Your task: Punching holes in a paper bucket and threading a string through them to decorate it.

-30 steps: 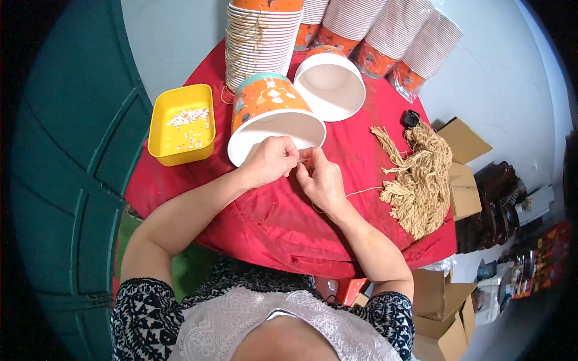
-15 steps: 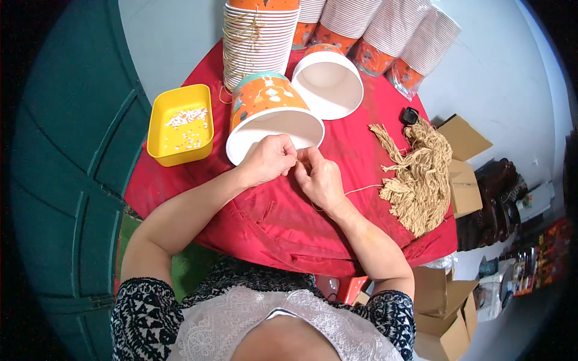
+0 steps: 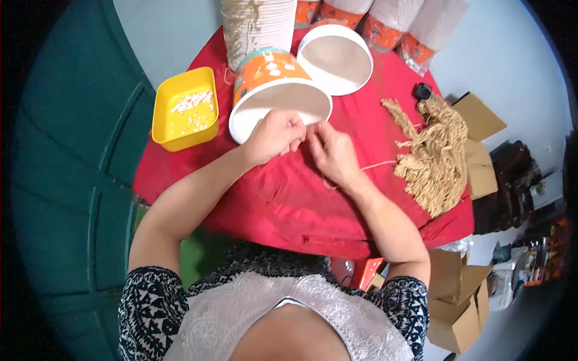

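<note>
A paper bucket [image 3: 272, 67], orange with a white rim, lies on its side with its mouth toward me. In front of its lower rim my left hand [image 3: 278, 137] is closed in a pinch; what sits between its fingertips is too small to make out. Close beside it, my right hand [image 3: 334, 153] is pinched too, its fingertips almost meeting the left ones. A thin tan cord [image 3: 379, 163] runs from under the right hand to a heap of tan cords [image 3: 435, 165] on the right, and a loop of it hangs below that hand.
A yellow tub [image 3: 165, 117] with small white pieces stands at the left on the red tablecloth [image 3: 289, 210]. Another bucket [image 3: 349, 84] lies behind, beside a tall stack of buckets [image 3: 256, 27]. Wrapped stacks [image 3: 394, 21] line the back. Open cardboard boxes [image 3: 451, 307] stand at right.
The whole view has shifted, so the table's things sit higher and further right. My hands stay by the bucket's rim; the right fingers have drawn slightly apart from the left ones.
</note>
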`<action>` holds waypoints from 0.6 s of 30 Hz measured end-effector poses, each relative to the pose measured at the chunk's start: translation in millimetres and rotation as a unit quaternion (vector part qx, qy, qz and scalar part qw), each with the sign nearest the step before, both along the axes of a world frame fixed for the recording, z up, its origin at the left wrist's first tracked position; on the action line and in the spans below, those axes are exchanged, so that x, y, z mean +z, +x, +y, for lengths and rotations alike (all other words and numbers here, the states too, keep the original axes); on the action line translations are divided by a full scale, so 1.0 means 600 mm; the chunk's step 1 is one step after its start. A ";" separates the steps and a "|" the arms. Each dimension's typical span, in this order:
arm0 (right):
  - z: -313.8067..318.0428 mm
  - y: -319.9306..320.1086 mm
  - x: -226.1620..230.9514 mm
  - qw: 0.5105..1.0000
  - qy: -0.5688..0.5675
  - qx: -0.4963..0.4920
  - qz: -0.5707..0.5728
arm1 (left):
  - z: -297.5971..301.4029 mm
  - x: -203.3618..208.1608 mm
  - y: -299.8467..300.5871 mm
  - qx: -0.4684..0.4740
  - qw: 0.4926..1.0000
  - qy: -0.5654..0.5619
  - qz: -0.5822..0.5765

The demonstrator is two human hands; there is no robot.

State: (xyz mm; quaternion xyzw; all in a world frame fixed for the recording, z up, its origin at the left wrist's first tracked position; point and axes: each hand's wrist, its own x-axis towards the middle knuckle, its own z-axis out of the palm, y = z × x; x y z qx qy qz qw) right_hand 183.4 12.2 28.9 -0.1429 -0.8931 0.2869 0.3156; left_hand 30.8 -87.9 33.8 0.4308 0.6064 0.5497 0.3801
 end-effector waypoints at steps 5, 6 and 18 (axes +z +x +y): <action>0.024 -0.001 -0.010 0.999 0.024 0.036 0.025 | 0.013 -0.008 0.000 -0.011 0.999 0.029 -0.020; 0.032 -0.001 -0.012 0.998 0.045 0.042 0.028 | 0.018 -0.009 0.002 -0.008 0.999 0.032 -0.011; 0.059 0.002 -0.011 0.994 0.014 0.111 -0.001 | 0.026 -0.031 -0.027 -0.054 0.998 0.004 -0.021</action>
